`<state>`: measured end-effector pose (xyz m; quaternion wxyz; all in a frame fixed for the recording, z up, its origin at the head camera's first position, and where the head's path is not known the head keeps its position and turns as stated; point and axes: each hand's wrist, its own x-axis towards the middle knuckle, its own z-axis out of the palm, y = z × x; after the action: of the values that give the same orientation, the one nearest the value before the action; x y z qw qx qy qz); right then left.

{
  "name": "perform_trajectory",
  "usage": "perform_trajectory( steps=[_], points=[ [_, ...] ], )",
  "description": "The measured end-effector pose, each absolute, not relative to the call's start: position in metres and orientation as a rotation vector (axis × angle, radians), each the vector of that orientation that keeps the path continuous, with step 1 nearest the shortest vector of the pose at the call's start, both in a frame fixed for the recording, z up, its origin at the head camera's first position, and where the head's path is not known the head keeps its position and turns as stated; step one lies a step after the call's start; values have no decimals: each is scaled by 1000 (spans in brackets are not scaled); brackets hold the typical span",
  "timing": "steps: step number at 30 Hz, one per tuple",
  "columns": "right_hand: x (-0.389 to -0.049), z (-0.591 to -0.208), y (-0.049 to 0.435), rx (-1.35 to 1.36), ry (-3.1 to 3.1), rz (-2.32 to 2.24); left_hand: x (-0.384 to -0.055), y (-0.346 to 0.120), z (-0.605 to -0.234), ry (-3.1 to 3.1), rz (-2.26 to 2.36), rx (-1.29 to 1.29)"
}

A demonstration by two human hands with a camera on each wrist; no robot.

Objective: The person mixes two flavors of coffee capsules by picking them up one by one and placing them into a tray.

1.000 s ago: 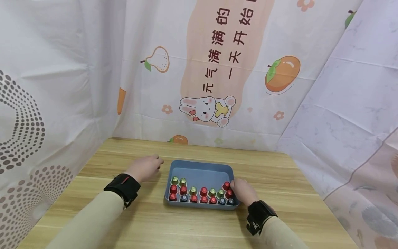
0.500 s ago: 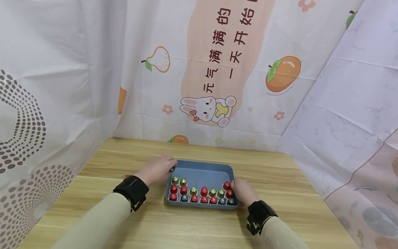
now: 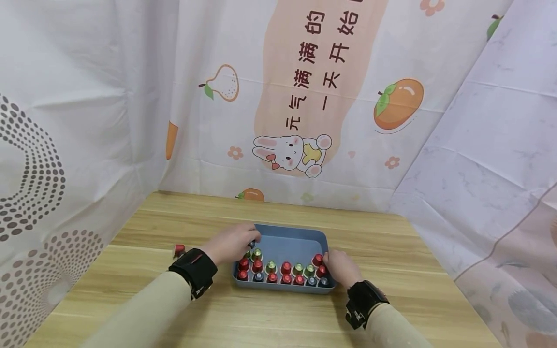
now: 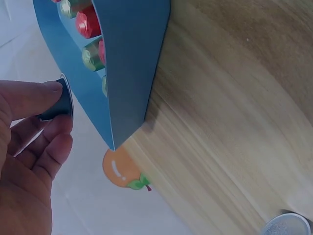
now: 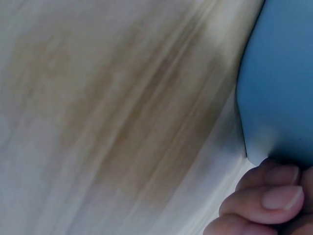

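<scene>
My left hand (image 3: 234, 242) is over the left end of a blue rectangular tray (image 3: 289, 245). Between thumb and fingers it pinches a dark blue coffee capsule (image 4: 62, 104), whose flat rimmed end faces the tray in the left wrist view. My right hand (image 3: 341, 267) grips the tray's right rim, its fingers curled against the wall in the right wrist view. Red, green and dark blue capsules (image 3: 285, 279) stand in rows along the tray's near side, narrow ends up. Part of the left-end green capsules is hidden by the left hand.
A lone red capsule (image 3: 179, 250) lies on the wooden table (image 3: 278, 319), left of the tray and beside the left wrist. Printed white curtains (image 3: 209, 135) hang behind the table and at both sides.
My left hand has moved right, from beside the tray to over its left end, carrying the dark blue capsule. The red capsule on the table has come into view. My right hand stays put.
</scene>
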<state>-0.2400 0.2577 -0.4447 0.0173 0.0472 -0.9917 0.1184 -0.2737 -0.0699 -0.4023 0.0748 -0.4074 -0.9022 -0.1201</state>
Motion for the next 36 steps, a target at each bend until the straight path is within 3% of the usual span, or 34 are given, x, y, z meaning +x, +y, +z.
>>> perform_trajectory(
  steps=[8, 16, 26, 36],
  points=[
    [-241, -445, 259, 132, -3092, 395, -273, -66, -405, -2740, -412, -1257],
    [-237, -446, 264, 454, -2982, 81, -269, -60, -407, -2791, -443, -1262],
    [-238, -446, 255, 162, -3065, 369, -265, -53, -410, -2754, -425, -1316],
    [-236, -447, 252, 151, -3061, 416, -267, -48, -417, -2719, -309, -1350]
  ],
)
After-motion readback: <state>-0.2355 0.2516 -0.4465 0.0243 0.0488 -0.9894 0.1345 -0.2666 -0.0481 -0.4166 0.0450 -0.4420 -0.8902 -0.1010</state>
